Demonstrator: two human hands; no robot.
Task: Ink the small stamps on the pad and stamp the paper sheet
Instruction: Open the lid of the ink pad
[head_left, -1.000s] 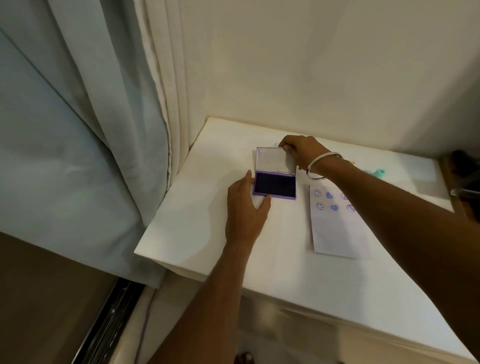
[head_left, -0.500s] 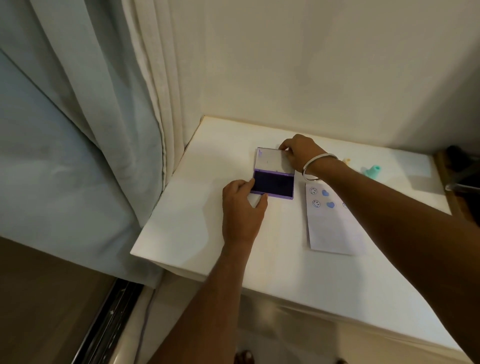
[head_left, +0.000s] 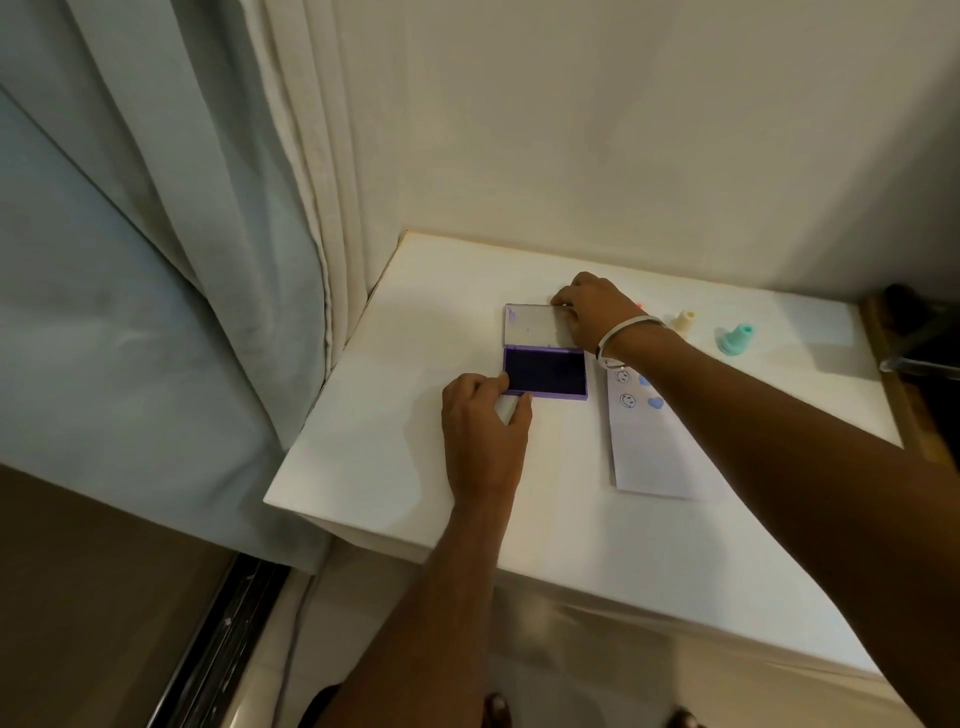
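Left hand (head_left: 485, 431): fingers curled, pinching the near-left corner of the purple ink pad (head_left: 545, 371). Right hand (head_left: 589, 312): fingertips pinching the far edge of the pad's clear lid (head_left: 530, 325), which lies open flat. Paper sheet (head_left: 660, 447) just beside the pad at 3 o'clock, bearing smiley and heart prints. Cream stamp (head_left: 684, 322) and teal stamp (head_left: 735, 339) at 2 o'clock on the white table (head_left: 374, 415).
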